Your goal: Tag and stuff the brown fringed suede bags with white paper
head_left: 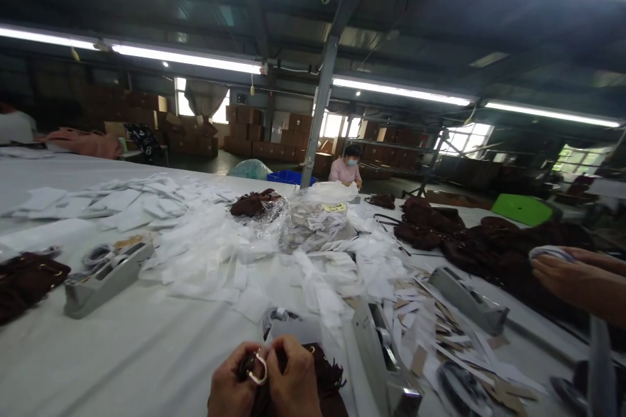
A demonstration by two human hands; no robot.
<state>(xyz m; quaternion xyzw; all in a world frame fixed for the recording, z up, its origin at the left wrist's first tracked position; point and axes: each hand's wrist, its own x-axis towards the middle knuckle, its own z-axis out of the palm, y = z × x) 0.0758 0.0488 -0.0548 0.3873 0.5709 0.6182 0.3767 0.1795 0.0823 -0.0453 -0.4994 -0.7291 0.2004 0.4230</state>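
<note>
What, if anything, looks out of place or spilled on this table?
The loose paper and cardboard strips beside two tape dispensers, right of the right hand: they lie crisscrossed at all angles, like a spill, though possibly just scraps.

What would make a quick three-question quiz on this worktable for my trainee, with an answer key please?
1. Multiple choice: what are the left hand and right hand both holding? A) a blue bin, B) dark brown fabric, C) a cardboard box.
2. True or false: the bright green object is on the left side of the view.
3. Fill in the colour: the tape dispenser just to the right of the right hand is ____.

Key:
1. B.
2. False; the bright green object is toward the right, beyond the dark brown pile.
3. Grey.
</note>
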